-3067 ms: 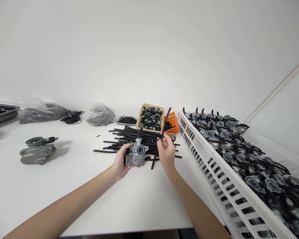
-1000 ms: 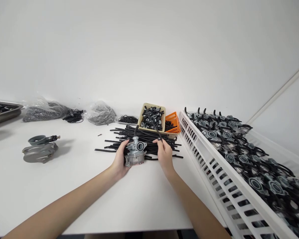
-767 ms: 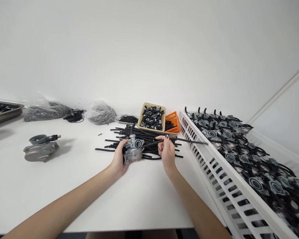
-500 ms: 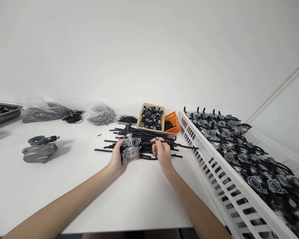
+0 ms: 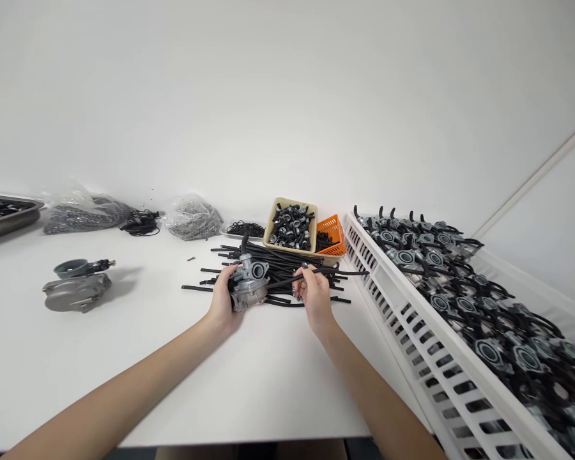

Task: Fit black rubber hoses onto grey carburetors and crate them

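Note:
My left hand [image 5: 224, 300] is wrapped round the left side of a silver carburetor [image 5: 250, 287], which has a black cap and bent rubber boot [image 5: 245, 245] on top. Between the fingertips of my right hand [image 5: 312, 291] runs a thin black rubber hose [image 5: 349, 273]. Its left end reaches to the lower right side of the carburetor; whether it is pushed onto a fitting I cannot tell. Beneath and behind both hands lies a pile of black hoses [image 5: 234, 250] on the white table.
A white slotted crate [image 5: 412, 310] full of carburetors stands at the right. Behind the hoses are a cream basket [image 5: 291, 248] of capped parts and an orange basket [image 5: 336, 227]. Another carburetor [image 5: 76, 291] lies at the left, with plastic bags [image 5: 191, 217] and a metal tray [image 5: 9, 223] farther back.
The hose in my right hand has tilted, its left end now lower and at the carburetor, its right end higher and farther left. The carburetor has turned and shifted slightly left.

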`<action>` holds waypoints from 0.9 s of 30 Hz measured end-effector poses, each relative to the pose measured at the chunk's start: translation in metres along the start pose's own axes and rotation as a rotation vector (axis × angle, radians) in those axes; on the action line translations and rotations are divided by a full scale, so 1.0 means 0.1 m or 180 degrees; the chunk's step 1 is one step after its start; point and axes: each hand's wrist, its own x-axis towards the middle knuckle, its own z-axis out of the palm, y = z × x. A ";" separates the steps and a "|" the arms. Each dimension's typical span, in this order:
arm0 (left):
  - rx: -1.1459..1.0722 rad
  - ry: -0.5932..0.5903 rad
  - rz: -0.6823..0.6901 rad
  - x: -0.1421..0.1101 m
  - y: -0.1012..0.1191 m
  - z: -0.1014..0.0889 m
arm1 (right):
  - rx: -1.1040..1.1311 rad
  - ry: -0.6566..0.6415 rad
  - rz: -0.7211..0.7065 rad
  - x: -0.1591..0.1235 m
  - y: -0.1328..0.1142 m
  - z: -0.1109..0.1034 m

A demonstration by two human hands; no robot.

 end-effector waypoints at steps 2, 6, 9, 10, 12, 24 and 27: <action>0.0028 0.0030 -0.0016 0.00 -0.01 0.00 | -0.0006 -0.0103 0.0039 -0.03 -0.02 0.03; 0.0079 0.0127 -0.0014 0.00 -0.02 0.00 | -0.0074 -0.0322 0.0064 -0.07 -0.04 0.08; 0.0115 0.0136 -0.0036 -0.01 -0.02 0.00 | -0.0168 -0.0425 0.0076 -0.08 -0.05 0.10; 0.0126 0.0125 -0.0049 -0.02 -0.03 0.00 | -0.0206 -0.0440 0.0081 -0.08 -0.05 0.10; 0.0149 0.0114 -0.0065 -0.02 -0.03 0.01 | -0.0306 -0.0456 0.0050 -0.08 -0.04 0.09; 0.0216 0.0181 0.0057 -0.03 -0.03 0.01 | -0.2293 -0.1317 -0.1124 -0.25 -0.04 0.08; 0.0274 0.0238 0.0099 -0.04 -0.02 0.02 | -0.2543 -0.1377 -0.1378 -0.25 -0.06 0.08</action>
